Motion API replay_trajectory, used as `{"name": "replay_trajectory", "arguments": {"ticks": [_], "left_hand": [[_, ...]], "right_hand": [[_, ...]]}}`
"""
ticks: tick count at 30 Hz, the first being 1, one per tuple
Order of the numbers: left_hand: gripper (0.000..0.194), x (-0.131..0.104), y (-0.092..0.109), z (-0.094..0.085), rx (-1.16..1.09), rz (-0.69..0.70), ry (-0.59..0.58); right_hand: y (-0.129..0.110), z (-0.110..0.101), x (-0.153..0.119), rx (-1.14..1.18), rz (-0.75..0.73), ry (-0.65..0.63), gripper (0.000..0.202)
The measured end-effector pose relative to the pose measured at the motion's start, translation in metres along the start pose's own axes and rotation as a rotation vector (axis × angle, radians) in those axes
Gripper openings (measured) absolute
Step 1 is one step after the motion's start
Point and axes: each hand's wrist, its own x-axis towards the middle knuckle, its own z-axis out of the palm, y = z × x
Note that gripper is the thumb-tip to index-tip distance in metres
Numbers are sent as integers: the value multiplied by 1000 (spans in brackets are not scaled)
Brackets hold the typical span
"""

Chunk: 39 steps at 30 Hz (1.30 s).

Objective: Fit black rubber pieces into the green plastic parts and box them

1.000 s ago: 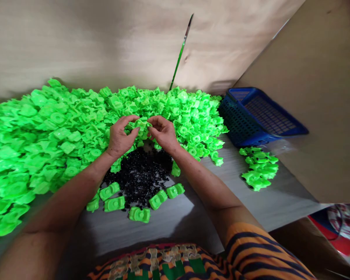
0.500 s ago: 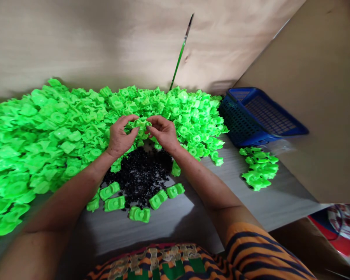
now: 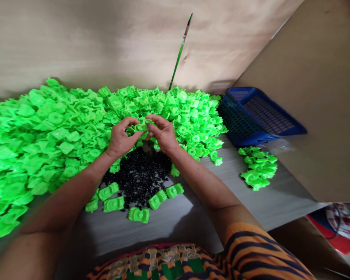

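Between my two hands is a bright green toy car body (image 3: pixel 142 125), tilted, above the black parts. My left hand (image 3: pixel 124 136) pinches its left end with thumb and fingers. On its right end my right hand (image 3: pixel 161 132) is closed, the thumb lying over the green plastic. Beneath the hands spreads a heap of small black parts (image 3: pixel 140 175). Several green car bodies lie around the near side of that heap, one of them (image 3: pixel 139 214) closest to me. Whether a small black part is between my fingers is too small to tell.
A large pile of green car bodies (image 3: pixel 55 128) runs along the wooden wall. A thin brush (image 3: pixel 179 54) stands upright behind it. At the right are a blue basket (image 3: pixel 245 116) and a group of green cars with black wheels (image 3: pixel 259 169) on the grey table (image 3: pixel 286 194).
The green car body has turned and tilted between my hands. My right fingers have shifted over its right end, and my left thumb has moved slightly right.
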Motion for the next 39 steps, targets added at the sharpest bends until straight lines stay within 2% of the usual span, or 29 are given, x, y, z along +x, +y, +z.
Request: {"name": "replay_trajectory", "arguments": {"ticks": [6, 11, 18, 23, 28, 35, 39], "left_hand": [[18, -2, 4, -2, -95, 40, -59], [28, -1, 4, -6, -143, -35, -124], [33, 0, 6, -3, -294, -89, -68], [32, 2, 10, -4, -375, -107, -67], [35, 3, 13, -5, -472, -181, -86], [33, 5, 13, -3, -555, -267, -94], [38, 5, 15, -4, -563, -285, -89]], "right_hand": [[0, -1, 1, 56, 52, -33, 47], [-2, -3, 3, 80, 59, -65, 47], [-3, 0, 1, 234, 103, -57, 44], [-2, 1, 0, 259, 119, -93, 34], [-3, -3, 2, 283, 115, -136, 36], [5, -3, 2, 163, 51, -136, 42], [3, -3, 2, -1, -65, -109, 49]]}}
